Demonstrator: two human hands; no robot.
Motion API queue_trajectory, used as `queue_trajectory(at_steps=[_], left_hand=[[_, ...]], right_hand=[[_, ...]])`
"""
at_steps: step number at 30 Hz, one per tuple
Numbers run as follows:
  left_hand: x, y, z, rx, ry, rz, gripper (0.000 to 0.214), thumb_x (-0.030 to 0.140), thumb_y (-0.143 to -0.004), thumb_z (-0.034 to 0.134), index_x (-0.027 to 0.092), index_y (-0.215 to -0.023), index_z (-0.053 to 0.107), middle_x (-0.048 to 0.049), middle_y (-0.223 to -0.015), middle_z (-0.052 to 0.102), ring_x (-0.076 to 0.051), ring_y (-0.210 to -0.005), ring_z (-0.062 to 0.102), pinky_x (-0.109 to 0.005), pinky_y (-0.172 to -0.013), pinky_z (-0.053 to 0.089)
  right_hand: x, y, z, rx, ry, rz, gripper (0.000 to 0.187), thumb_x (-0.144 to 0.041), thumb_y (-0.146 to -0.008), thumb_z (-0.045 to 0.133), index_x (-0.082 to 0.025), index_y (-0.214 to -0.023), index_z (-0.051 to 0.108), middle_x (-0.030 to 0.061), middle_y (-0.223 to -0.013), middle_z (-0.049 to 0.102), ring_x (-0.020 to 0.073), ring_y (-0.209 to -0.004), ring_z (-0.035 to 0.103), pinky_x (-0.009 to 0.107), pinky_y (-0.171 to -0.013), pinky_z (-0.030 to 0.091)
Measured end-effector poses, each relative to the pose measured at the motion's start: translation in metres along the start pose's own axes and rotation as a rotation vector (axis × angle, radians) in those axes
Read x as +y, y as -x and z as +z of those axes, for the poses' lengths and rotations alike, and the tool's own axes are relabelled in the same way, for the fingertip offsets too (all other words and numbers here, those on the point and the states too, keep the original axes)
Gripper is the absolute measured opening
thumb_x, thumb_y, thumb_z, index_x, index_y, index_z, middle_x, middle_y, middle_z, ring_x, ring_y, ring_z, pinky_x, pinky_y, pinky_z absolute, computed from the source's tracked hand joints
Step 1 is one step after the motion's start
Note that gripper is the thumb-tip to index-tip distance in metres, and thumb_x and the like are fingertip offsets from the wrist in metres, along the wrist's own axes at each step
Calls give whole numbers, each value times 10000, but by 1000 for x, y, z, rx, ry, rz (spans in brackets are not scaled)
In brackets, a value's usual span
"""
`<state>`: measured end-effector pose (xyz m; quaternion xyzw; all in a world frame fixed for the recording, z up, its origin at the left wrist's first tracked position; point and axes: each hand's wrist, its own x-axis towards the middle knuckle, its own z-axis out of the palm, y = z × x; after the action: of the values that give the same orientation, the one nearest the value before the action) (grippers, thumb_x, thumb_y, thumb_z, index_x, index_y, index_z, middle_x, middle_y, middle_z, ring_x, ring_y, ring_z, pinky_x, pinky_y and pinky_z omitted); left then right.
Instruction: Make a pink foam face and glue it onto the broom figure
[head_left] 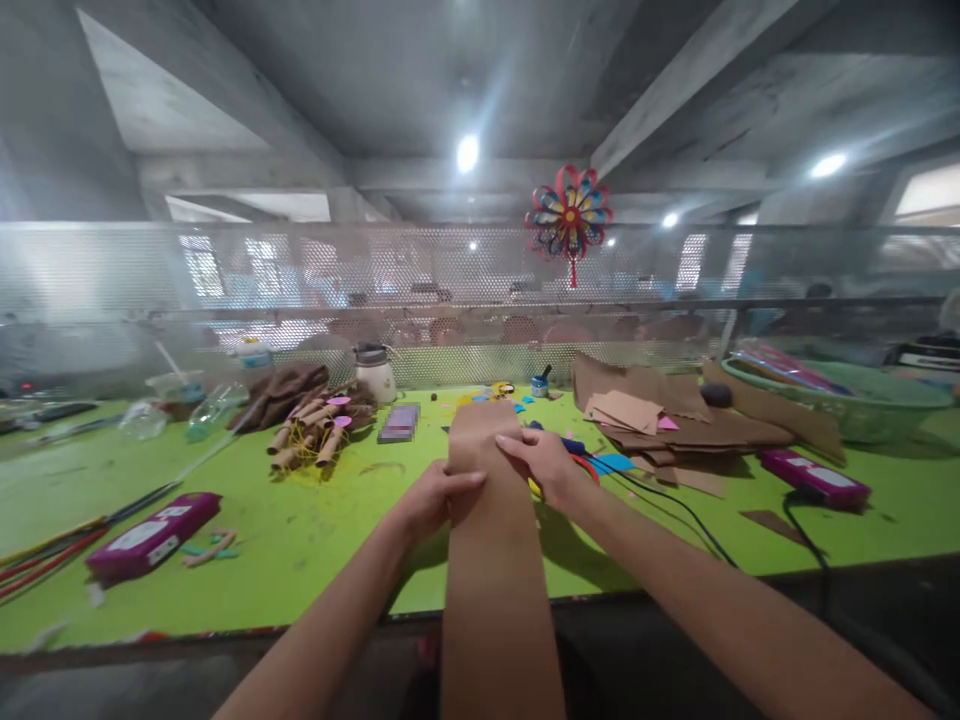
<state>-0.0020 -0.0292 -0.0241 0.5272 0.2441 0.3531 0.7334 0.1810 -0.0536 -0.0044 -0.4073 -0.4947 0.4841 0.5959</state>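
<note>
A long strip of brown cardboard (495, 570) runs from over the green table down past its front edge toward me. My left hand (439, 495) grips its left edge, thumb on top and fingers hidden beneath. On the other edge, my right hand (544, 460) pinches the strip near its far end, thumb lying on the upper face. The far end of the strip looks bent over. Just beyond my right hand lies a dark blue tool with a cord (574, 445), perhaps a glue gun, partly hidden by the hand.
Cardboard sheets (697, 425) are piled at right, before a green basin (862, 400). Purple power strips (157, 535) lie on both sides. Small cardboard rolls (307, 435) with yellow strings sit left of centre, near a jar (373, 375). A paper flower (570, 213) hangs on the mesh screen.
</note>
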Motion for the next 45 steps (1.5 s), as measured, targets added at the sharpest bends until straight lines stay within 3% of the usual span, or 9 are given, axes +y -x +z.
queue_trajectory(at_steps=[4,7,10,14,18,21,27,35,45], left_hand=[[4,5,5,-66,-61,23,373,242,-657,825,88,-986,738,-142,-992,748,-250,-839,708,-317,-790,543],[11,3,4,80,30,100,326,364,-755,749,117,-968,734,-117,-1010,748,-257,-907,698,-294,-751,547],[15,-1,2,194,103,166,347,366,-799,704,122,-1046,701,-120,-1042,740,-275,-939,695,-324,-774,551],[13,-2,4,202,96,198,363,307,-788,728,104,-1083,667,-145,-1053,733,-264,-915,706,-330,-796,551],[10,1,7,100,54,96,374,341,-789,732,71,-1044,683,-168,-991,740,-248,-797,716,-358,-788,553],[9,3,10,98,43,81,328,311,-793,726,73,-1018,705,-156,-981,745,-219,-781,711,-320,-776,543],[8,2,8,115,35,90,303,262,-732,766,81,-972,730,-139,-925,753,-220,-753,702,-312,-742,534],[14,-9,-4,268,-81,218,371,312,-596,865,107,-884,750,-83,-817,741,-169,-710,659,-268,-701,495],[9,-9,-3,227,-217,164,386,336,-626,857,124,-935,766,-65,-798,736,-130,-652,615,-242,-629,450]], right_hand=[[-4,4,2,-51,-93,-13,403,-458,-515,860,-179,-778,735,41,-726,730,210,-666,667,346,-669,519],[2,15,-1,-129,-54,22,349,-426,-535,862,-176,-751,750,45,-736,733,215,-673,665,347,-677,508],[16,28,-4,-163,94,16,329,-450,-576,838,-173,-732,754,41,-725,726,207,-661,644,332,-647,485],[26,34,-6,-256,275,18,319,-467,-615,809,-165,-697,746,32,-682,699,174,-603,590,290,-573,422],[12,17,-9,-106,285,-88,364,-505,-682,752,-167,-585,659,-2,-526,587,114,-480,470,261,-488,326],[-2,-4,-10,-10,203,-137,368,-512,-639,769,-179,-596,619,-29,-504,549,97,-459,432,254,-477,302],[-9,-25,-3,-88,156,-123,350,-427,-534,818,-150,-702,686,-22,-577,598,94,-508,447,250,-504,310],[13,-20,-9,-142,163,-102,318,-387,-555,820,-128,-693,696,-22,-564,585,84,-515,416,245,-509,287],[14,-10,-16,-159,93,-44,296,-317,-581,797,-141,-816,756,-15,-575,585,80,-488,401,262,-501,292]])
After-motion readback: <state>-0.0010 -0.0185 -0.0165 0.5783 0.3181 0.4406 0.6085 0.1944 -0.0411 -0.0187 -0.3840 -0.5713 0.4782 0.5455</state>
